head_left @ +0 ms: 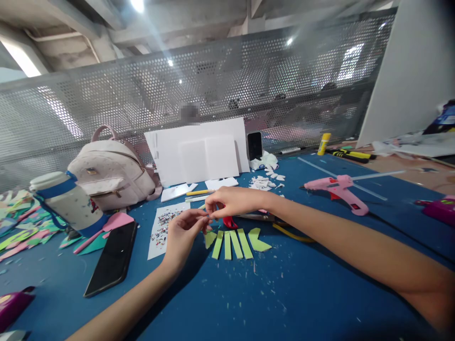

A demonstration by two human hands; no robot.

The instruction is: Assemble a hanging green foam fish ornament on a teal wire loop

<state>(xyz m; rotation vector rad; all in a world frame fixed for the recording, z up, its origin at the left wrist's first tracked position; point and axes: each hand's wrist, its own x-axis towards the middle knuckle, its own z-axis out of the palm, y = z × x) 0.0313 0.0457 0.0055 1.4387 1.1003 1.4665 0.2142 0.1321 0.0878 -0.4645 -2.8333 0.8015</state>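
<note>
My left hand and my right hand meet over the table, fingertips closed in a pinch and touching or nearly touching. Whatever lies between them is too small or hidden to make out. Just below the fingers, several light green strips lie side by side, with a notched green piece at their right. A red object and a pair of scissors, partly covered by my right arm, are close behind. Under and beside my left hand is a white sheet strewn with tiny coloured bits.
At left are a black phone, a white bottle, a pale backpack and paper scraps. A pink glue gun and a yellow glue stick are at right. White boards lean against the mesh partition.
</note>
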